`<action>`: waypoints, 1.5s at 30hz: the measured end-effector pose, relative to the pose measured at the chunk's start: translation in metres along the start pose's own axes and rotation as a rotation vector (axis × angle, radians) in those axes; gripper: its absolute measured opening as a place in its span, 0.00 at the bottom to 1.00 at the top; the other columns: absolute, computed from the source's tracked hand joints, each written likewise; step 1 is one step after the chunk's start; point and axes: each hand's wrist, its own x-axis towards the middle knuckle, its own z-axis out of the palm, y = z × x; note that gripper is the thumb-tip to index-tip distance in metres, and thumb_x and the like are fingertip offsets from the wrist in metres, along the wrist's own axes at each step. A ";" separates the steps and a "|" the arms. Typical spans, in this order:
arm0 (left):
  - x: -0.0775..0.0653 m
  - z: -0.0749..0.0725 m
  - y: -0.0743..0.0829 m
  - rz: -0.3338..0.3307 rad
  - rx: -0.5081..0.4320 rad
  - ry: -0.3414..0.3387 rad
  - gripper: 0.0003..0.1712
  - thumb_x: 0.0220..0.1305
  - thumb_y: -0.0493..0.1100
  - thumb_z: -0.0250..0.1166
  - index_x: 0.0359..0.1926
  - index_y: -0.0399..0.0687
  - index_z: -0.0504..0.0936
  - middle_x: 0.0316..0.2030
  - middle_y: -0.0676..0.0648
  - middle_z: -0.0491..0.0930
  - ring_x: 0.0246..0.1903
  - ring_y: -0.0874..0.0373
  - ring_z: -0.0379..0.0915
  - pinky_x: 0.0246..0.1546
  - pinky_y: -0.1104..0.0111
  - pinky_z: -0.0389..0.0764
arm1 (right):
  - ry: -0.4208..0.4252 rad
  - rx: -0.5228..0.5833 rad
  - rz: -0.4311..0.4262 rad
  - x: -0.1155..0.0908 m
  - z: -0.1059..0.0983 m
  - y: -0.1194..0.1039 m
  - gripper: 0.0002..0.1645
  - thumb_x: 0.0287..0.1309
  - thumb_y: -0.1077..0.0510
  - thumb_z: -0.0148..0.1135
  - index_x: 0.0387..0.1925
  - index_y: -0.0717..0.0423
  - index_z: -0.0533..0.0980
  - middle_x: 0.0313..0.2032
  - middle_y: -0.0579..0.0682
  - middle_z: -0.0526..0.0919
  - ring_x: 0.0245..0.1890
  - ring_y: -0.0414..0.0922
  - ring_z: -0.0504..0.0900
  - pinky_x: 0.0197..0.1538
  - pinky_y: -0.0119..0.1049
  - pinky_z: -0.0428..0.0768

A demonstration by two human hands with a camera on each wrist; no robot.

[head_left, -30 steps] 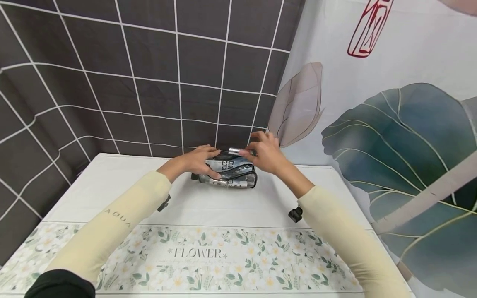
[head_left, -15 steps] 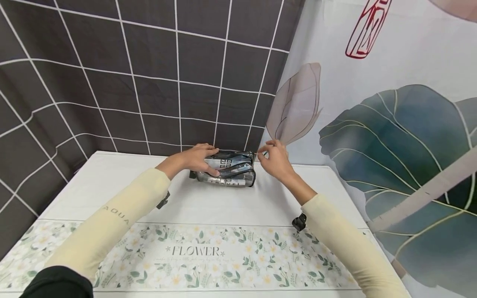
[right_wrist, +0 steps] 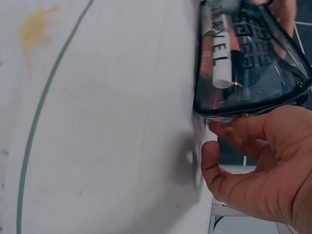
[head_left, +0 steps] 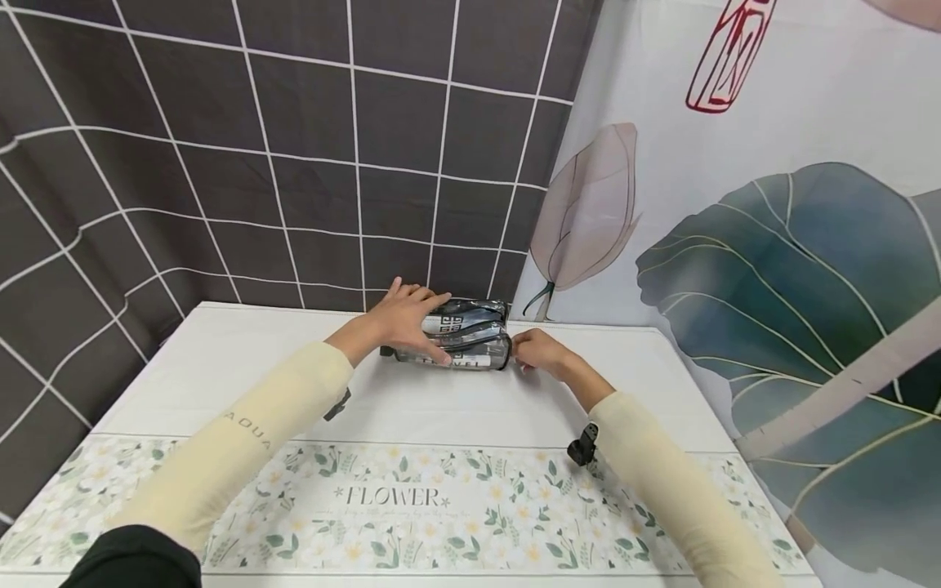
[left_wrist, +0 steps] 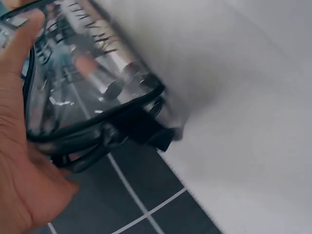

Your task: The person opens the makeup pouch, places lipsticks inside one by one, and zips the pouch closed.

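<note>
A clear cosmetic pouch (head_left: 470, 347) with black piping and black lettering stands at the back of the table. Tubes and sticks, among them a white tube (right_wrist: 222, 63), show through its side. My left hand (head_left: 404, 322) holds the pouch's left part, thumb across the front and fingers over the top. In the left wrist view, a black tab (left_wrist: 146, 129) sticks out at that end. My right hand (head_left: 540, 351) is at the pouch's right end, fingertips against or just under it. Its thumb (right_wrist: 210, 158) stands apart from the fingers, with nothing seen between them.
The white table (head_left: 588, 359) has a floral strip (head_left: 397, 523) with lettering along its front. Behind the pouch hangs a dark gridded cloth (head_left: 294, 188). A leaf-printed cloth (head_left: 809, 269) borders the right side.
A second ago my right hand held a silver stick over the pouch; the stick is no longer seen there. That hand moved right, then down to the pouch's right end. The left hand stayed on the pouch.
</note>
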 end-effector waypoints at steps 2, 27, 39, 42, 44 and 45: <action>-0.001 0.005 -0.002 -0.009 -0.011 0.036 0.69 0.57 0.77 0.80 0.91 0.55 0.62 0.84 0.39 0.67 0.81 0.34 0.62 0.90 0.35 0.50 | -0.009 0.018 0.011 0.001 0.000 -0.002 0.12 0.77 0.69 0.48 0.44 0.64 0.79 0.33 0.47 0.75 0.37 0.42 0.74 0.42 0.31 0.81; -0.001 0.011 -0.004 -0.019 -0.086 0.161 0.55 0.58 0.72 0.83 0.83 0.63 0.76 0.79 0.41 0.76 0.70 0.39 0.74 0.62 0.41 0.86 | -0.015 0.286 0.135 0.002 -0.014 -0.005 0.29 0.81 0.59 0.57 0.74 0.70 0.76 0.65 0.58 0.82 0.48 0.42 0.83 0.47 0.32 0.84; 0.000 0.013 -0.005 -0.011 -0.087 0.168 0.56 0.58 0.72 0.84 0.83 0.61 0.76 0.79 0.41 0.75 0.69 0.40 0.74 0.62 0.41 0.85 | 0.043 0.284 0.130 0.006 -0.013 -0.001 0.27 0.84 0.55 0.60 0.71 0.71 0.79 0.75 0.65 0.80 0.59 0.47 0.85 0.47 0.31 0.85; 0.000 0.013 -0.006 -0.012 -0.093 0.159 0.58 0.57 0.74 0.83 0.84 0.61 0.75 0.79 0.41 0.75 0.67 0.41 0.73 0.60 0.42 0.86 | 0.065 0.325 0.141 0.007 -0.010 -0.002 0.21 0.83 0.57 0.60 0.63 0.70 0.83 0.71 0.63 0.82 0.53 0.45 0.85 0.45 0.31 0.86; 0.000 0.013 -0.007 -0.016 -0.099 0.149 0.60 0.57 0.76 0.81 0.85 0.62 0.74 0.79 0.42 0.74 0.66 0.43 0.72 0.59 0.44 0.85 | 0.090 0.357 0.151 0.007 -0.009 -0.004 0.14 0.82 0.57 0.62 0.53 0.66 0.85 0.64 0.58 0.85 0.48 0.42 0.84 0.45 0.31 0.86; 0.000 0.013 -0.007 -0.018 -0.102 0.144 0.60 0.57 0.78 0.81 0.85 0.63 0.73 0.79 0.42 0.74 0.65 0.44 0.72 0.58 0.45 0.85 | 0.108 0.372 0.155 0.007 -0.009 -0.005 0.11 0.81 0.57 0.63 0.48 0.63 0.85 0.58 0.54 0.86 0.46 0.41 0.84 0.44 0.31 0.86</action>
